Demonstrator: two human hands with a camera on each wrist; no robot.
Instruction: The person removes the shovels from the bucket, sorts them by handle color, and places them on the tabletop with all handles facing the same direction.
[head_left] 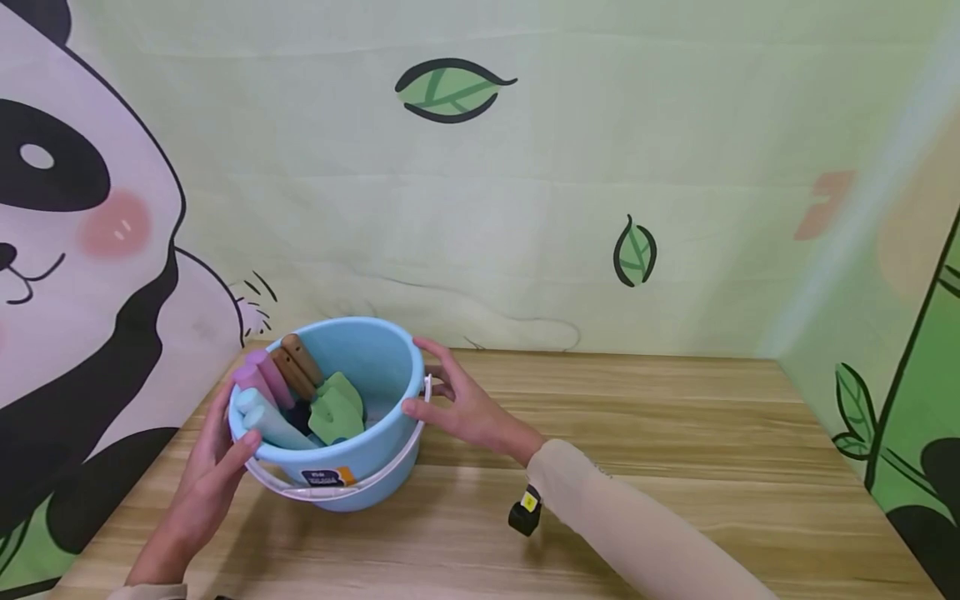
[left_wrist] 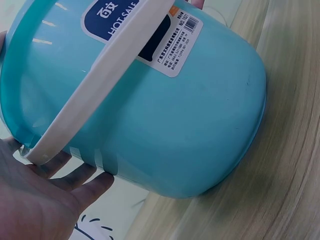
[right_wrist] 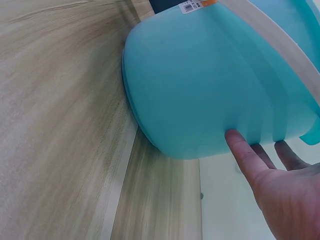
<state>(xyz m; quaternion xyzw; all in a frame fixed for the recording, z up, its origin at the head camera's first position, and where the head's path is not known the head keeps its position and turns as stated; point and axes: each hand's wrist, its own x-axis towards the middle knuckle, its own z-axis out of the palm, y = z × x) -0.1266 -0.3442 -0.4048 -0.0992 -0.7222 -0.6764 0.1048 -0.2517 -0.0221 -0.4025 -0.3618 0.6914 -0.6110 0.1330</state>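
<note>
A light blue plastic bucket (head_left: 367,475) stands at the left of the table, its white handle (head_left: 300,492) hanging down across the front. My left hand (head_left: 198,487) holds its left side, thumb up at the rim and fingers spread along the wall. On the other side my right hand (head_left: 465,408) grips the bucket near the rim, thumb toward the front and fingers farther back. Inside lean two purple handles (head_left: 258,375), two brown handles (head_left: 296,367), light blue handles (head_left: 270,421) and green toy tool heads (head_left: 337,408). A label (left_wrist: 170,45) shows below the rim in the left wrist view.
The wood-grain table (head_left: 637,433) reaches back to a printed cloth backdrop (head_left: 555,167) with a panda (head_left: 135,292) and leaves. A small black device (head_left: 525,512) with a yellow mark hangs at the right wrist, under the beige sleeve (head_left: 615,508).
</note>
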